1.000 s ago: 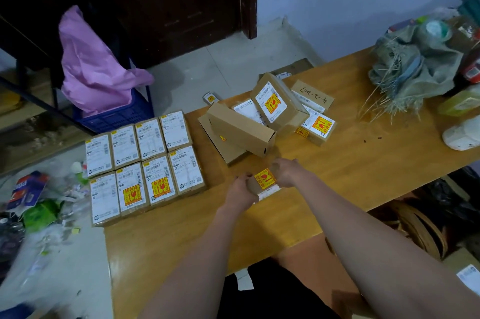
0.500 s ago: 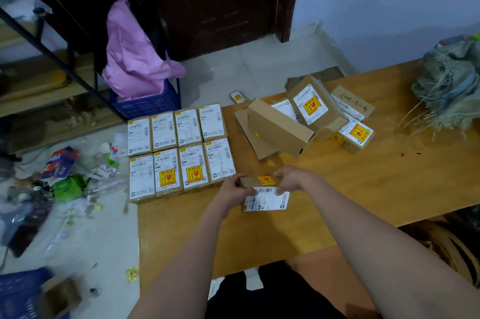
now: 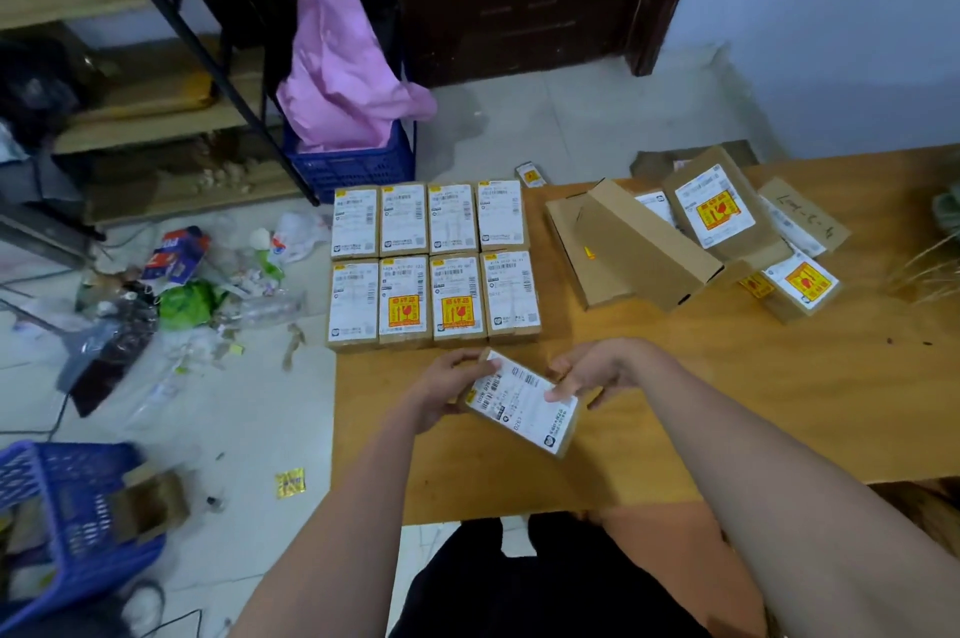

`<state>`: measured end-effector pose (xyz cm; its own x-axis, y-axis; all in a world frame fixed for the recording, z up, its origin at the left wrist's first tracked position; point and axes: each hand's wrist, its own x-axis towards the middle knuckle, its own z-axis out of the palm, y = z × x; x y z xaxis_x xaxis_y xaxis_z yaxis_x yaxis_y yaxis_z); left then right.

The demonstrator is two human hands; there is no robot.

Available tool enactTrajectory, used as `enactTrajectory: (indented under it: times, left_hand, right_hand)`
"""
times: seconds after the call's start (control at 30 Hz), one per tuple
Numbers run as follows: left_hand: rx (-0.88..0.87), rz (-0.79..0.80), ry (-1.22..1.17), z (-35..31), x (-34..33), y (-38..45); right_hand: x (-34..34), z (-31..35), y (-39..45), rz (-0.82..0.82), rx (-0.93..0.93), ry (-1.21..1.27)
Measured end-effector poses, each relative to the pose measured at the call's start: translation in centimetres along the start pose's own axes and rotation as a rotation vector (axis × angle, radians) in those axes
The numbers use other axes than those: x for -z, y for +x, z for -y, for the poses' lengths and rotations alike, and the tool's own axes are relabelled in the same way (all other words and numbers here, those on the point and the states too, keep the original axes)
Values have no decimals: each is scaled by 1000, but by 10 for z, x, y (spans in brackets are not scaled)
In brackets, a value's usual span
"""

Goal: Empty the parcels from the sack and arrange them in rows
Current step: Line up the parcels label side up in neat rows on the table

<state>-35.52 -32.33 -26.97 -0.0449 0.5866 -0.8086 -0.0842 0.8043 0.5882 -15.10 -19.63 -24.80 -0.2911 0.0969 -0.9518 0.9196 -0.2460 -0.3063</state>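
A small labelled parcel [image 3: 522, 401] is held just above the near part of the bench [image 3: 727, 403] between both hands, label side up and skewed relative to the rows beyond it. The left hand [image 3: 452, 390] is wrapped round its left end, with the fingers curled over the far edge, while the right hand [image 3: 592, 372] grips the right end, the thumb pressed on the label. The two-handed hold is judged to serve for turning the parcel square before it is set down, presumably to start a third row in front of those already laid. Just beyond the hands, eight parcels [image 3: 434, 263] are laid in two rows of four at the bench's left far corner, edges touching and labels up, so that the labels can be read at a glance. To the right and farther off, a loose heap of unsorted boxes [image 3: 691, 242] lies tilted and overlapping, evidently tipped out and awaiting placement. At the far right edge, a little of the sack [image 3: 945, 211] is visible. Litter [image 3: 171, 294] is scattered on the floor to the left.
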Motion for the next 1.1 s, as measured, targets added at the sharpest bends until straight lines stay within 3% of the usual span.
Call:
enactTrajectory:
  times: [0.2,0.43,0.67,1.1]
  left_hand:
    - [-38,-34,-88,20,36,-14]
    - [-55,-286,-305,59,83,-29]
    - [24,-283,-242,82,108,-43]
    - [63,-422,-125,106,146,-34]
  right_hand:
    - [-41,50,12,50,58,-16]
    - [-88,91,24,-19,61,18]
    - [-131,113,55,-105,63,201]
    - [-180,149,91,-214,84,191]
